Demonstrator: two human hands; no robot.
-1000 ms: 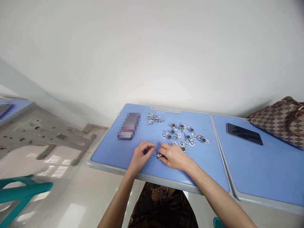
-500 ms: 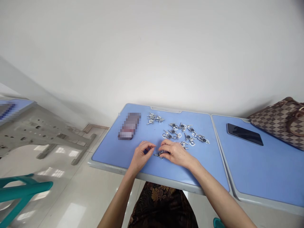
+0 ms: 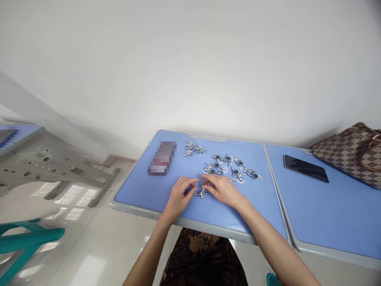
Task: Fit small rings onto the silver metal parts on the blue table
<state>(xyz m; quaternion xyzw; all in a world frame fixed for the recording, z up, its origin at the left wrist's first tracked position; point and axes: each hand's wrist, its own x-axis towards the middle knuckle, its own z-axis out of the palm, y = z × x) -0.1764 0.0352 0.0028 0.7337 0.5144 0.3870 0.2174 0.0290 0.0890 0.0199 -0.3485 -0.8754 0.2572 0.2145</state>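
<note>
Between my hands, near the table's front edge, lies a small metal fitting with a round middle and thin rods sticking out. My left hand is on its left, thumb and index finger curved and apart; whether the thumb touches a rod I cannot tell. Over its right side arches my right hand, fingers bent and spread from the thumb. Behind the right hand is a group of similar fittings with black round centres. Another piece is partly hidden by that hand. Farther back sits a small pile of silver metal pieces.
The blue table stands against a white wall, with a blurred-out phone-like object at its left. A second blue table adjoins on the right, holding a black phone and a checkered bag. A green stool is lower left.
My right hand's fingers have lifted off the fitting and spread, so more of it shows on the table. My left thumb and index finger have opened slightly.
</note>
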